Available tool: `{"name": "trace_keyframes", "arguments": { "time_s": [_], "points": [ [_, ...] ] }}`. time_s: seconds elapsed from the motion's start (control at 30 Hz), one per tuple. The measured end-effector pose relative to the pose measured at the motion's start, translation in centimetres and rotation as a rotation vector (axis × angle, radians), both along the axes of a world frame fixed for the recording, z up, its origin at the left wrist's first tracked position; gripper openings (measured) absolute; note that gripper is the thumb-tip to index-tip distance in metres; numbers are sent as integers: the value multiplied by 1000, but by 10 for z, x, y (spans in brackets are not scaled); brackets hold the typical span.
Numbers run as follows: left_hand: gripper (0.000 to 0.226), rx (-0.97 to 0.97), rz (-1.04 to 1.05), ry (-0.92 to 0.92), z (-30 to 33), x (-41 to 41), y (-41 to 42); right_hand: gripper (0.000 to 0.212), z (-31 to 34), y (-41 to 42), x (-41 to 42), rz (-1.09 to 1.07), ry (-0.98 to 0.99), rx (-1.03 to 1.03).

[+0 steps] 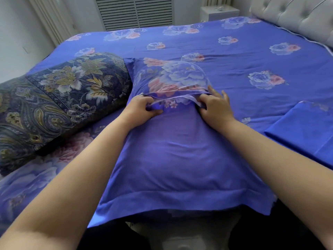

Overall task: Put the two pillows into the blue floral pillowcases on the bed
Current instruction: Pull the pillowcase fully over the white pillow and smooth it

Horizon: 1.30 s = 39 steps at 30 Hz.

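Gripping the pillowcase (176, 159) hem, both the left hand (142, 108) and right hand (215, 107) hide the pillow inside, beside a dark patterned pillow (59, 98).

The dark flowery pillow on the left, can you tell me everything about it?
The dark pillow is plump and long, covered in navy fabric printed with gold, cream and lilac flowers and paisley swirls. It looks like soft woven cloth. It lies on the blue floral bedsheet, angled from the near left edge toward the middle. Its far end sits against the blue pillowcase. Neither hand touches it.

pillow (173, 141) hidden inside pillowcase (180, 199), second pillowcase (306, 130) cropped
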<state>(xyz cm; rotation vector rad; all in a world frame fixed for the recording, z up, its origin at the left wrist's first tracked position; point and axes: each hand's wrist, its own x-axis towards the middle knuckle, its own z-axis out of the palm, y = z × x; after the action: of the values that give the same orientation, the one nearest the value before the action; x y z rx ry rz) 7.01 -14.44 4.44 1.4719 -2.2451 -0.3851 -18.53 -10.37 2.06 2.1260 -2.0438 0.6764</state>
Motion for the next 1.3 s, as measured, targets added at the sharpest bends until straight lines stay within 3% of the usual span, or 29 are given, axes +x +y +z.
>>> {"name": "trace_keyframes", "arguments": {
  "time_s": [0.07,0.13,0.2,0.27,0.4,0.53,0.6,0.77,0.83,0.93,1.03,1.1,1.23,1.3],
  "points": [
    [28,-223,119,-241,-1,3,-8,10,2,-4,2,-14,187,-59],
    [29,-419,193,-435,-7,2,-9,21,3,-6,1,-126,296,32],
    [23,-454,180,-581,-14,-1,-8,25,-1,-10,-3,-164,338,56],
    [17,-460,163,-680,-21,-2,-8,12,-4,-6,-2,-142,409,51],
    [9,-451,250,-688,-18,9,-6,21,-11,9,-10,-184,535,108],
    [33,-354,290,-722,-26,24,2,28,-16,14,-24,-229,538,300],
    [38,-332,314,-725,-29,25,5,29,-18,13,-24,-223,533,272],
    [41,38,317,-581,-21,41,3,31,-5,11,-25,-219,443,451],
    [34,-32,292,-652,-20,43,3,30,8,12,-30,-153,445,516],
    [24,-286,279,-727,-30,46,2,25,19,7,-31,-61,542,487],
    [14,-408,297,-625,-37,48,-2,24,13,4,-32,-104,561,308],
    [8,-392,293,-557,-45,49,-4,21,-1,3,-33,-133,396,208],
    [9,-442,263,-569,-54,44,-6,18,-30,-3,-33,-109,311,-44],
    [6,-619,254,-618,-54,50,-10,16,-39,-8,-36,-69,332,-134]
  ]
}}
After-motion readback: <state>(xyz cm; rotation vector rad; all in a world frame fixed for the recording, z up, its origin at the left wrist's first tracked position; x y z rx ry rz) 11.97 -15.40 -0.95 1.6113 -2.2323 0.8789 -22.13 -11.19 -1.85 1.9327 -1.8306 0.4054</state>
